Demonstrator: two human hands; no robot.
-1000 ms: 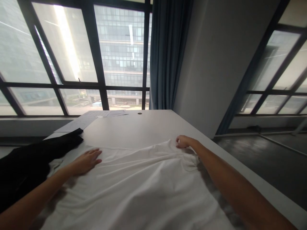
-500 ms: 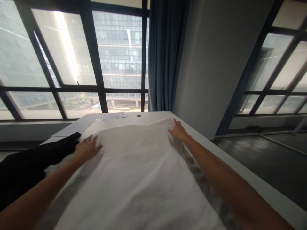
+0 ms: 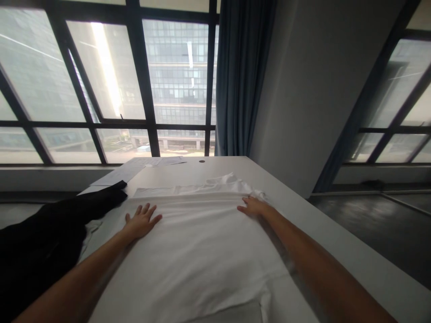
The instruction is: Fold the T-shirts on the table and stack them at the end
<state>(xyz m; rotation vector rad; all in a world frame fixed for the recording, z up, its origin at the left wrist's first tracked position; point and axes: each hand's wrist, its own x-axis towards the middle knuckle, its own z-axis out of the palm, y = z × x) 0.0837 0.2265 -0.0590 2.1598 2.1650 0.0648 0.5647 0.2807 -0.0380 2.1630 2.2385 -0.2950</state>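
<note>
A white garment (image 3: pixel 198 237), seemingly a shirt, lies spread over the white table (image 3: pixel 215 168). Its far edge is rumpled, with a bunched fold towards the right. My left hand (image 3: pixel 139 222) rests on its left side, palm down with the fingers spread. Across from it, my right hand (image 3: pixel 254 207) lies on the right edge near the bunched cloth, fingers stretched out and holding nothing. Towards me, part of the garment's near edge turns up, and a greyish patch shows at the bottom of the view.
Black clothing (image 3: pixel 57 229) lies at the left, beside my left forearm. Paper sheets (image 3: pixel 123 172) are at the table's far left, and a dark round cable hole (image 3: pixel 201 161) is near the back edge. A blue curtain (image 3: pixel 240 85) hangs beyond.
The white garment has dropped from a slightly raised position onto the table, its far edge now creased. Both hands have come a little nearer, and the right fingers have let go of the corner.
</note>
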